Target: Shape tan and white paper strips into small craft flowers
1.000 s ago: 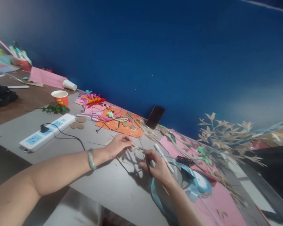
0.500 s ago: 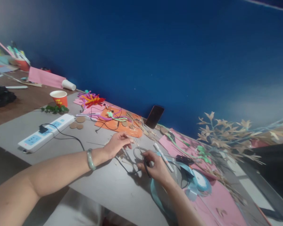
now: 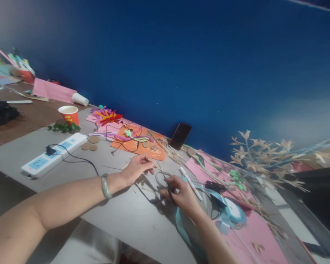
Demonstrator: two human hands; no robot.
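My left hand (image 3: pixel 139 168), a pale green bangle (image 3: pixel 106 186) on its wrist, pinches a thin pale strip (image 3: pixel 151 160) between thumb and fingertips. Just to its right, my right hand (image 3: pixel 180 192) is closed around a slim dark-handled tool (image 3: pixel 170 193); its thin end points up toward the left fingertips. The fingers partly hide this tool, so I cannot tell its exact kind. A black cable (image 3: pixel 147 199) runs across the grey board (image 3: pixel 121 216) below the hands and passes behind the right one. A white marker (image 3: pixel 191 183) lies beside the right hand.
A white power strip (image 3: pixel 53 156) and red paper cup (image 3: pixel 68 115) are left. Orange paper (image 3: pixel 121 145) and a leaning phone (image 3: pixel 180 136) are behind. A blue ribbon roll (image 3: pixel 235 212), pink paper (image 3: pixel 253 238) and dried stems (image 3: pixel 247 146) fill the right.
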